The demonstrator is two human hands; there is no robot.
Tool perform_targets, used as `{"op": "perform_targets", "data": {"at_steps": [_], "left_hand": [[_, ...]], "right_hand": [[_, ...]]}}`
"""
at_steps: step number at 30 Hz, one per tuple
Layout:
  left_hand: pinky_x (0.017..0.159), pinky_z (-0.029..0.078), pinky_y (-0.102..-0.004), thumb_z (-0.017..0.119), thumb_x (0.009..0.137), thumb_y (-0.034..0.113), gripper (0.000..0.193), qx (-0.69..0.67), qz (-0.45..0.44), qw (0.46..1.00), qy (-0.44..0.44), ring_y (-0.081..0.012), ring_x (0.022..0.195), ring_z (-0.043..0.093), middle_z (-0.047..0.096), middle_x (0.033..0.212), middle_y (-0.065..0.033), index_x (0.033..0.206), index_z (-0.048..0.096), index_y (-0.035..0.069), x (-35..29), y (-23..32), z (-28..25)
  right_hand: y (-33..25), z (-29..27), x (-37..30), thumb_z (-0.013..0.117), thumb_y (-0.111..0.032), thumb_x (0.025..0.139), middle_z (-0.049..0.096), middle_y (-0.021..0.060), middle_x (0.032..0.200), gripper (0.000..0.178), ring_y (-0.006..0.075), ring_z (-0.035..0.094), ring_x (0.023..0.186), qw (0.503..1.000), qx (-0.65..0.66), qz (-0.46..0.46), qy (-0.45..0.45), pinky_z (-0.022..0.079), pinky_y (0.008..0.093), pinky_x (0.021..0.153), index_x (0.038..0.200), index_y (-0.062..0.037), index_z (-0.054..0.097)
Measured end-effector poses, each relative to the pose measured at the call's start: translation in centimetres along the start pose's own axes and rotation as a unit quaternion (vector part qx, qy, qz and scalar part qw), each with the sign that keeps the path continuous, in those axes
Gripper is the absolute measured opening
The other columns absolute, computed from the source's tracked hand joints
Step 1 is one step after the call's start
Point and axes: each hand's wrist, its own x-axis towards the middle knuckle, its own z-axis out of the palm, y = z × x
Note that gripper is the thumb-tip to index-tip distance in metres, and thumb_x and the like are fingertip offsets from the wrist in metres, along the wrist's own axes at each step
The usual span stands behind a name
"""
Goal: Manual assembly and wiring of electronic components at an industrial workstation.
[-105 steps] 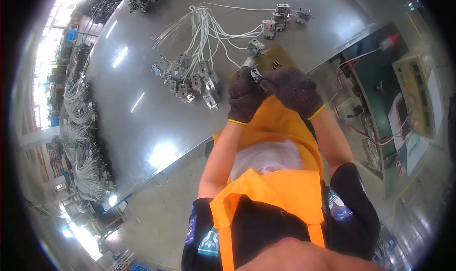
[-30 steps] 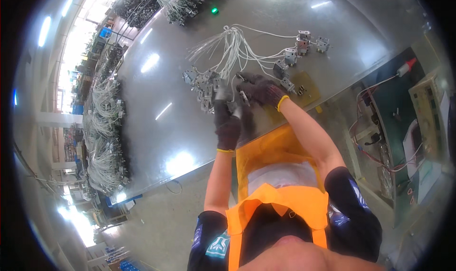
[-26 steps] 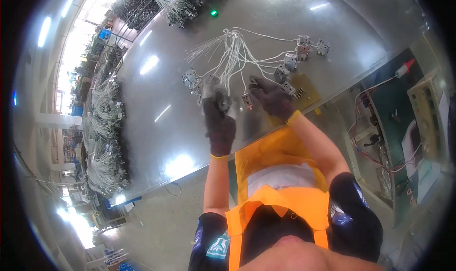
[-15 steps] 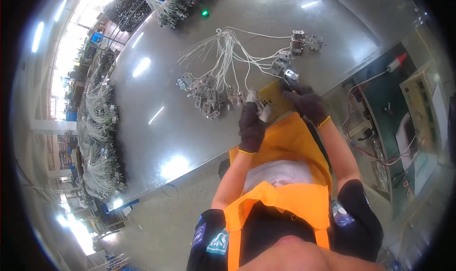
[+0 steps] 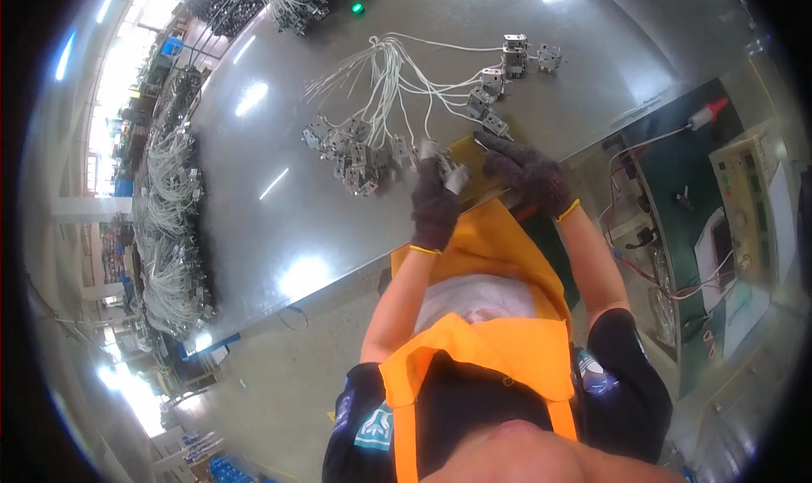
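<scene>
Small silvery metal boxes with white wires (image 5: pixel 392 77) lie on the grey table, the wires gathered into one bundle. My left hand (image 5: pixel 436 205), in a dark glove with pale-wrapped fingertips, is closed with thumb and forefinger around a small metal box (image 5: pixel 443 163), partly hidden by the fingers. My right hand (image 5: pixel 534 177), also dark-gloved, is curled over a yellow plate (image 5: pixel 470 155) at the table's near edge. Its fingertips reach close to a wired metal box (image 5: pixel 494 125); a thin pale tip shows by them, but what the hand holds is hidden.
Another cluster of wired boxes (image 5: pixel 353 157) lies left of my left hand. Heaps of wired parts (image 5: pixel 173 204) line the table's left edge. A green light (image 5: pixel 358 8) shows at the far side. At the right, a dark green bench carries an instrument (image 5: pixel 737 178) and a red-tipped plug (image 5: pixel 707 113).
Both hands and the table's contents appear shifted slightly left and up in the picture. My right hand's fingers have come a little nearer the left hand over the yellow plate.
</scene>
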Motion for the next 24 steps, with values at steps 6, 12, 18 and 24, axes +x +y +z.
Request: {"op": "perform_targets", "data": {"at_steps": [6,12,18,24], "left_hand": [[0.087,0.048,-0.0352,0.07,0.088,0.016,0.059,-0.026,-0.041,0.999,0.022,-0.0241,0.096,0.059,0.06,0.109,-0.015,0.138,0.042,0.001,-0.3,1.0,0.8],[0.1,0.044,-0.0371,0.072,0.086,0.016,0.064,-0.1,-0.036,0.994,-0.037,-0.0292,0.12,0.055,0.056,0.127,-0.0203,0.139,0.042,-0.002,0.5,0.2,1.5],[0.093,0.049,-0.0398,0.077,0.08,0.02,0.066,0.101,0.069,0.987,-0.105,-0.0298,0.107,0.062,0.063,0.115,-0.0182,0.135,0.046,-0.001,1.5,-1.3,0.6],[0.074,0.049,-0.0478,0.079,0.07,0.027,0.049,0.068,0.163,0.984,-0.014,-0.0412,0.089,0.063,0.063,0.096,-0.0247,0.105,0.056,0.001,1.5,-1.9,1.5]], "right_hand": [[-2.6,-2.4,-2.0,0.059,-0.028,0.094,0.07,0.0141,0.104,0.035,0.026,0.067,0.091,0.995,0.001,0.071,-0.075,0.052,0.0355,0.083,0.124,-0.0109,0.064],[-3.6,-0.6,-0.9,0.061,-0.028,0.092,0.069,0.017,0.097,0.031,0.0342,0.067,0.086,0.995,-0.067,-0.063,-0.038,0.052,0.0392,0.076,0.115,-0.0096,0.068],[-1.1,2.4,0.6,0.053,-0.026,0.092,0.068,0.0182,0.088,0.023,0.0359,0.066,0.08,0.955,-0.274,-0.103,-0.041,0.053,0.0465,0.068,0.097,-0.0095,0.068],[-4.2,2.9,2.2,0.053,-0.019,0.087,0.067,0.0209,0.083,0.02,0.0361,0.067,0.077,0.902,-0.413,-0.043,-0.121,0.053,0.0484,0.064,0.087,-0.004,0.065]]}}
